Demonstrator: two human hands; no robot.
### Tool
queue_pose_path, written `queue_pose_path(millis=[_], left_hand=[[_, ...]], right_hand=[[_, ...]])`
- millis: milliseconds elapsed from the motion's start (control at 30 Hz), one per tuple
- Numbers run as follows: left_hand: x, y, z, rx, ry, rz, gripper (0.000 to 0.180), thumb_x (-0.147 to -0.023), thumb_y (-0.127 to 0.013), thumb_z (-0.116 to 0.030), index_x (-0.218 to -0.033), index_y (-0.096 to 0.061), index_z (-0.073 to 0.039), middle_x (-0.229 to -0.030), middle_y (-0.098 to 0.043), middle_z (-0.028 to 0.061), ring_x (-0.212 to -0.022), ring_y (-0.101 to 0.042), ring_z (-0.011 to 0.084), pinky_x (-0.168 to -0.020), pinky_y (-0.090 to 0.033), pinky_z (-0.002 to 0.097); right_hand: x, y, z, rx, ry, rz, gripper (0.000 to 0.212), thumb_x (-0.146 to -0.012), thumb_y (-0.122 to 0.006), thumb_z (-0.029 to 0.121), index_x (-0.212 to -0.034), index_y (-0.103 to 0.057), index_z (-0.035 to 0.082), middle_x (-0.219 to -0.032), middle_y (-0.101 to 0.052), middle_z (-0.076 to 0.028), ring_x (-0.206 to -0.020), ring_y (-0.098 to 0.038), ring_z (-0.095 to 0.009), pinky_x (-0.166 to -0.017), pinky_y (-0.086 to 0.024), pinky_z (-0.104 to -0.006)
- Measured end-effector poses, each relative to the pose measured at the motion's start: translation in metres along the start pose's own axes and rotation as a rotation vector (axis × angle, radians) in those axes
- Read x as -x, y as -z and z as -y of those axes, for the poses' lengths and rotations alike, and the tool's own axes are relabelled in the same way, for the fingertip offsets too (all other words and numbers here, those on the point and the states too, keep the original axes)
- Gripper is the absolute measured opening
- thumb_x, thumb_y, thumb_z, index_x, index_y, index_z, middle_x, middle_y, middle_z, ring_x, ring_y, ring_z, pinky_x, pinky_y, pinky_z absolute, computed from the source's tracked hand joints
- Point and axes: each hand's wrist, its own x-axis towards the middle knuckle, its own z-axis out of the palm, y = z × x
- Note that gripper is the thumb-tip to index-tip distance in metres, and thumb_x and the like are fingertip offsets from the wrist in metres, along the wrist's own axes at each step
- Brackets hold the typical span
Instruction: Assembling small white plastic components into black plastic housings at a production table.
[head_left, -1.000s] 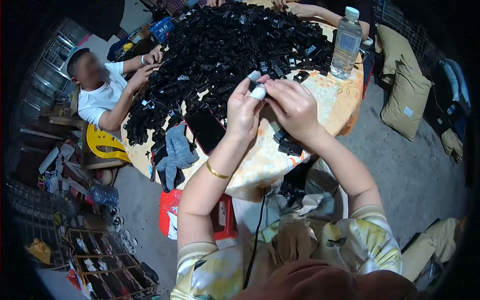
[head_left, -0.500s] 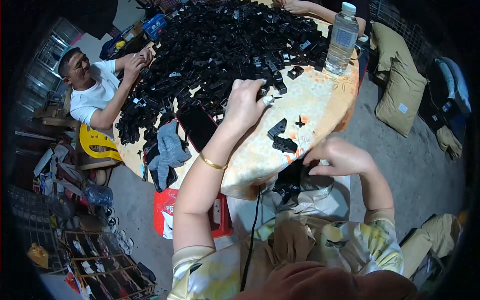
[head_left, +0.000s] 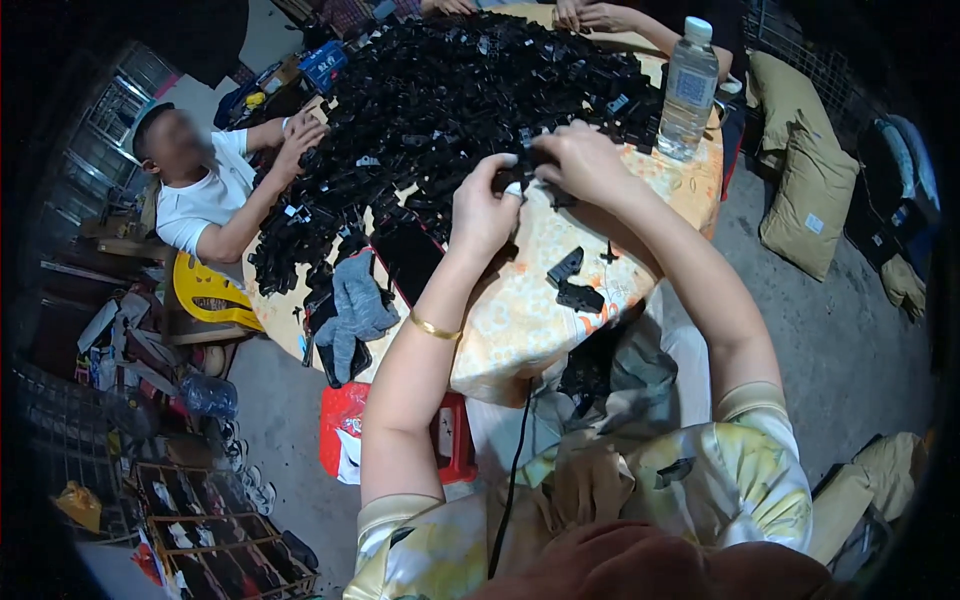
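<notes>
A large heap of small black plastic parts (head_left: 440,100) covers most of the round table. At its near edge my left hand (head_left: 484,208) bends its thumb and index finger toward each other, a white wrap on the thumb. My right hand (head_left: 582,165) is close beside it, fingers curled at the heap's edge. What either hand holds is lost against the black parts. On the cloth nearer me lie two black clip-like pieces (head_left: 578,282) and a small black cross-shaped piece (head_left: 607,252). By my left forearm are a dark phone (head_left: 408,258) and a grey cloth (head_left: 358,305).
A clear bottle with a white cap (head_left: 688,92) stands at the table's right edge. A person in white (head_left: 200,190) works at the left; other people's hands (head_left: 600,17) are at the far side. A red stool (head_left: 455,440) stands below the table, tan sacks (head_left: 810,200) at the right.
My right hand has risen from below the table's near edge to the heap, beside my left hand. My left hand has shifted slightly toward me. The view has moved a little.
</notes>
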Motion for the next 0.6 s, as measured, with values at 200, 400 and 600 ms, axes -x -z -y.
queue_pose_path(millis=[200,400,600], left_hand=[[-0.009,0.022,0.006,0.697,0.214,-0.002,0.038,-0.077,-0.056,0.003,-0.114,-0.047,0.002,-0.082,-0.056,0.0032,-0.070,-0.053,0.0061,-0.061,-0.044,0.0187],[-0.013,0.025,0.012,0.836,0.292,-0.032,0.029,-0.081,-0.053,-0.002,-0.109,-0.049,0.000,-0.085,-0.054,0.0014,-0.072,-0.050,0.0066,-0.067,-0.043,0.0228],[-0.011,0.018,0.009,1.127,0.219,-0.013,0.030,-0.078,-0.052,0.005,-0.108,-0.047,0.002,-0.097,-0.054,0.0061,-0.084,-0.054,0.0108,-0.075,-0.045,0.0228]], right_hand=[[-0.023,-0.018,0.025,0.218,-0.064,0.089,0.008,-0.071,-0.056,0.008,-0.078,-0.059,0.005,-0.076,-0.063,-0.012,-0.075,-0.062,-0.029,-0.064,-0.050,-0.0381],[-0.026,0.001,0.015,-0.396,-0.145,-0.013,0.036,-0.067,-0.067,0.012,-0.099,-0.057,0.000,-0.074,-0.061,-0.012,-0.074,-0.062,-0.023,-0.066,-0.050,-0.0319],[-0.024,-0.006,0.035,-1.269,-0.180,-0.024,0.027,-0.076,-0.066,0.005,-0.100,-0.056,0.000,-0.092,-0.059,-0.005,-0.080,-0.057,-0.008,-0.072,-0.048,-0.0226]])
